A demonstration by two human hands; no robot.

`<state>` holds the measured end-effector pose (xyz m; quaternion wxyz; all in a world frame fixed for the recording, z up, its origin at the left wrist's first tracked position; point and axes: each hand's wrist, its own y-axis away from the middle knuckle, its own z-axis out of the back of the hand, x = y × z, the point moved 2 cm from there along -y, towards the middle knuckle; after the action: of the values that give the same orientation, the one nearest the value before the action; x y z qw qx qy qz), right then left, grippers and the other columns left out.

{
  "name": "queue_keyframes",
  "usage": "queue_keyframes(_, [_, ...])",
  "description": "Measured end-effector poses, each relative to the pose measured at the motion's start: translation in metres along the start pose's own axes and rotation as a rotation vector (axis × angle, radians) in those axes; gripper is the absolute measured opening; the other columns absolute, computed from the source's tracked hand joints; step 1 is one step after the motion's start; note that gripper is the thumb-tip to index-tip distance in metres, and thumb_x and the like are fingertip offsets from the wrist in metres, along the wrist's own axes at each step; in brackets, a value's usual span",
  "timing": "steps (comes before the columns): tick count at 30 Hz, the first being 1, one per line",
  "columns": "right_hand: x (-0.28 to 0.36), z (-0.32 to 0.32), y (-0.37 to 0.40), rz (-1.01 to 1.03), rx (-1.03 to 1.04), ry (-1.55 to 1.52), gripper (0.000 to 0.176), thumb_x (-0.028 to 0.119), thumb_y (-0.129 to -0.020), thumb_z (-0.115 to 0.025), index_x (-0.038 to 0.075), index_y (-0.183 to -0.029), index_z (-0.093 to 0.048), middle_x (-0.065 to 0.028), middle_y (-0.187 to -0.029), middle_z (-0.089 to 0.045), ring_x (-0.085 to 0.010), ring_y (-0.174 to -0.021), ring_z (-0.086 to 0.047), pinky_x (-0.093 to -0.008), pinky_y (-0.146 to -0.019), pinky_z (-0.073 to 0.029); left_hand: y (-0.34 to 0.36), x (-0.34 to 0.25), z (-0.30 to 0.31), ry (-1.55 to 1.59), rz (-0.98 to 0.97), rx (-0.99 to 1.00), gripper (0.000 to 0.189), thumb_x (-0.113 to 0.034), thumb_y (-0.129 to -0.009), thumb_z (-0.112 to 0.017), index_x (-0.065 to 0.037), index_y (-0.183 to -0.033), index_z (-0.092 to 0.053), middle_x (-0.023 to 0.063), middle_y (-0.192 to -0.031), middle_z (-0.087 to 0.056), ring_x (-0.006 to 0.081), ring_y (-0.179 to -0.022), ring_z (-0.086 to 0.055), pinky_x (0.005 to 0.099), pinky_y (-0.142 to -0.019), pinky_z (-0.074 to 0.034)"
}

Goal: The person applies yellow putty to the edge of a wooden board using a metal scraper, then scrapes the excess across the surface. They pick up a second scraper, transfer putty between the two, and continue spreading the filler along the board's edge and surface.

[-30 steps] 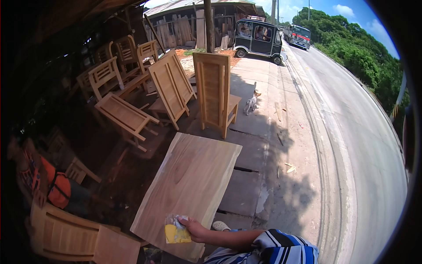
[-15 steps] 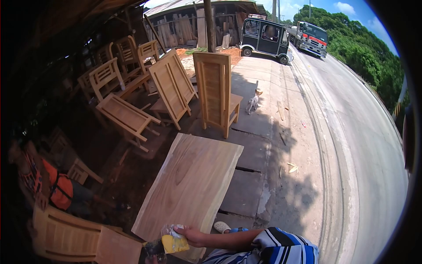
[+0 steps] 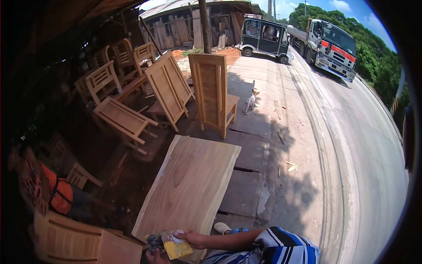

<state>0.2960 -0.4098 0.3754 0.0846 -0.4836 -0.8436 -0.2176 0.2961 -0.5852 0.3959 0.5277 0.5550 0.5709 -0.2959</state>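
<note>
My right hand (image 3: pixel 190 238) grips a packet-like piece (image 3: pixel 176 250), yellow below and clear or silvery above, its thumb over the upper edge. Beside it, low in the view, my left hand (image 3: pixel 157 257) is closed on a dark grey, speckled piece (image 3: pixel 154 240) whose kind I cannot tell. The two held pieces nearly meet. Both hands are over the near end of a wide wooden slab (image 3: pixel 189 180) with visible grain and uneven long edges.
Wooden chairs (image 3: pixel 210 94) and tilted panelled chair backs (image 3: pixel 165 86) stand beyond the slab. At left, a person in an orange vest (image 3: pixel 60 192) is beside another chair (image 3: pixel 66 233). A small dog (image 3: pixel 250 102) stands on the pavement; a truck (image 3: pixel 332 46) and a dark tricycle (image 3: pixel 265 38) are farther off.
My left hand has risen into view with the dark piece, now over the slab's near edge. The yellow piece has shifted slightly right and down. The truck has come closer along the road.
</note>
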Motion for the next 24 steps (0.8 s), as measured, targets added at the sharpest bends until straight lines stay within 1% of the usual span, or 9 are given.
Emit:
queue_keyframes(2, [-0.003, -0.001, -0.001, -0.003, -0.021, 0.015, 0.028, 0.025, -0.094, -0.052, 0.000, -0.106, -0.057, -0.0082, -0.100, -0.065, -0.0185, -0.089, -0.065, -0.0297, -0.079, -0.053, -0.002, 0.001, 0.000, -0.054, 0.028, -0.020, 0.034, -0.006, -0.082, -0.060, 0.000, -0.114, -0.048, 0.0123, -0.102, -0.056, 0.0248, -0.090, -0.058, 0.0359, -0.076, -0.050])
queue_keyframes(3, [-0.005, -0.001, -0.002, -0.005, -0.032, 0.023, 0.029, 0.026, -0.094, -0.051, 0.000, -0.106, -0.057, -0.0089, -0.100, -0.065, -0.0190, -0.088, -0.065, -0.0299, -0.077, -0.054, -0.001, 0.000, -0.002, -0.066, 0.014, 0.005, 0.034, -0.006, -0.083, -0.060, 0.000, -0.114, -0.048, 0.0128, -0.103, -0.056, 0.0254, -0.092, -0.057, 0.0366, -0.077, -0.050])
queue_keyframes(5, [-0.008, -0.001, -0.004, -0.031, -0.045, 0.014, 0.029, 0.026, -0.094, -0.051, 0.000, -0.106, -0.057, -0.0090, -0.100, -0.065, -0.0190, -0.088, -0.065, -0.0298, -0.078, -0.054, 0.003, -0.004, -0.008, -0.088, -0.012, 0.051, 0.035, -0.008, -0.084, -0.059, -0.001, -0.116, -0.047, 0.0137, -0.105, -0.055, 0.0264, -0.094, -0.056, 0.0380, -0.077, -0.050])
queue_keyframes(8, [-0.011, 0.004, -0.011, -0.045, -0.065, 0.022, 0.030, 0.026, -0.094, -0.051, -0.001, -0.107, -0.057, -0.0090, -0.100, -0.065, -0.0190, -0.088, -0.065, -0.0297, -0.078, -0.054, 0.015, -0.027, -0.021, -0.129, 0.042, 0.117, 0.035, -0.012, -0.087, -0.057, 0.000, -0.118, -0.045, 0.0156, -0.109, -0.053, 0.0288, -0.098, -0.055, 0.0401, -0.078, -0.050])
queue_keyframes(11, [-0.007, 0.002, -0.012, -0.033, -0.043, 0.030, 0.030, 0.026, -0.094, -0.052, -0.001, -0.107, -0.056, -0.0092, -0.099, -0.065, -0.0192, -0.087, -0.066, -0.0296, -0.078, -0.054, -0.010, 0.001, -0.002, 0.304, 0.045, 0.368, 0.047, -0.019, -0.087, -0.059, 0.004, -0.124, -0.041, 0.0179, -0.111, -0.056, 0.0290, -0.105, -0.056, 0.0407, -0.089, -0.046])
queue_keyframes(14, [-0.006, 0.004, -0.015, -0.032, -0.027, 0.014, 0.031, 0.026, -0.094, -0.052, -0.001, -0.108, -0.055, -0.0096, -0.099, -0.065, -0.0195, -0.087, -0.066, -0.0297, -0.077, -0.054, -0.005, 0.014, 0.021, 0.446, 0.227, 0.125, 0.037, -0.019, -0.090, -0.054, 0.000, -0.120, -0.044, 0.0169, -0.110, -0.054, 0.0297, -0.100, -0.055, 0.0404, -0.079, -0.050])
queue_keyframes(17, [-0.004, 0.011, -0.018, -0.037, -0.051, 0.014, 0.031, 0.026, -0.094, -0.051, -0.001, -0.108, -0.055, -0.0099, -0.099, -0.065, -0.0196, -0.087, -0.066, -0.0301, -0.077, -0.054, 0.005, 0.016, 0.031, 0.072, 0.149, 0.114, 0.037, -0.025, -0.092, -0.051, 0.000, -0.119, -0.044, 0.0180, -0.110, -0.055, 0.0297, -0.101, -0.056, 0.0393, -0.076, -0.051])
queue_keyframes(20, [-0.001, 0.011, -0.018, -0.027, -0.062, 0.007, 0.031, 0.026, -0.094, -0.051, -0.001, -0.108, -0.054, -0.0101, -0.100, -0.065, -0.0197, -0.087, -0.065, -0.0302, -0.077, -0.054, 0.015, 0.005, 0.024, 0.140, 0.268, 0.093, 0.036, -0.026, -0.092, -0.050, 0.000, -0.117, -0.045, 0.0180, -0.111, -0.055, 0.0281, -0.100, -0.056, 0.0381, -0.074, -0.052])
queue_keyframes(24, [0.003, 0.006, -0.014, -0.044, -0.068, -0.017, 0.030, 0.026, -0.094, -0.050, -0.001, -0.108, -0.054, -0.0100, -0.100, -0.065, -0.0196, -0.089, -0.065, -0.0303, -0.079, -0.053, 0.013, 0.003, 0.020, 0.191, 0.287, 0.117, 0.034, -0.025, -0.091, -0.051, -0.001, -0.115, -0.046, 0.0172, -0.109, -0.056, 0.0278, -0.096, -0.058, 0.0396, -0.073, -0.052])
